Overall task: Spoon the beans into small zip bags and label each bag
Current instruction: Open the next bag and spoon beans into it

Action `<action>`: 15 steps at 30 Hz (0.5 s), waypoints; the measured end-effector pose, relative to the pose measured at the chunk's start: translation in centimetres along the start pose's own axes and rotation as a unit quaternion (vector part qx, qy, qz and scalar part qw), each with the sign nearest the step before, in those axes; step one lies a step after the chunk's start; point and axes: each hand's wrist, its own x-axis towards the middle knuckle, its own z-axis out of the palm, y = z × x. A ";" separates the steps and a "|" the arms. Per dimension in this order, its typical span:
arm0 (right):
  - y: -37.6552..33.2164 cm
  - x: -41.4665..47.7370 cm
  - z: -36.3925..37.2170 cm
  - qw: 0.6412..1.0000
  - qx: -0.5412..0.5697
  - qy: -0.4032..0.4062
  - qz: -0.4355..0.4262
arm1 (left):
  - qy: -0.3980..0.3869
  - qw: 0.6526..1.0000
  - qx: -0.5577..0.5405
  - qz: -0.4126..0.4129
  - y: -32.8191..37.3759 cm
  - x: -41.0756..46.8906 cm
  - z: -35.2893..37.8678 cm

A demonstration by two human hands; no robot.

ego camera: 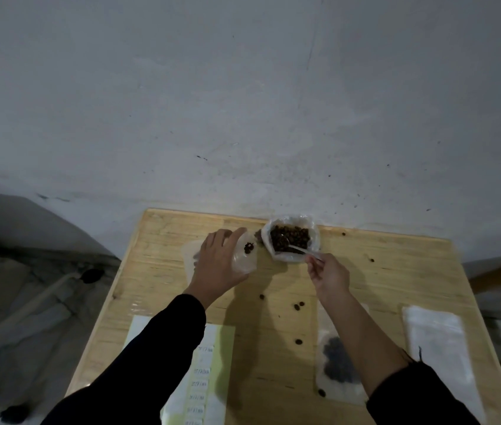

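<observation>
A large clear bag of dark beans (290, 237) stands open at the table's far edge. My right hand (330, 276) pinches a small pale spoon (299, 250) whose bowl dips into those beans. Left of it, my left hand (220, 263) holds a small clear zip bag (244, 254) upright with a few beans inside. A filled small bag (338, 363) lies flat near the front, partly under my right forearm. A sheet of labels (203, 378) lies at the front left, partly hidden by my left sleeve.
The wooden table (396, 271) butts against a grey wall. Loose beans (298, 305) are scattered across its middle and far right. A stack of empty clear bags (436, 342) lies at the right. Cluttered floor and a wooden stick lie off the left edge.
</observation>
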 end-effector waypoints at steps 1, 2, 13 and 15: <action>-0.3 0.0 -0.1 1.000 0.002 0.002 -0.002 | 0.000 1.000 0.004 -0.001 -0.1 0.1 0.1; -0.6 -0.1 -0.4 1.000 -0.001 0.004 -0.006 | -0.001 1.000 0.008 -0.001 -0.1 0.2 0.3; -5.0 -1.5 -2.9 0.988 -0.084 -0.050 -0.123 | -0.004 0.998 0.060 -0.011 2.1 2.0 1.6; -5.5 -2.2 -3.0 0.976 -0.122 -0.083 -0.158 | -0.004 0.999 0.054 0.001 3.0 2.3 2.2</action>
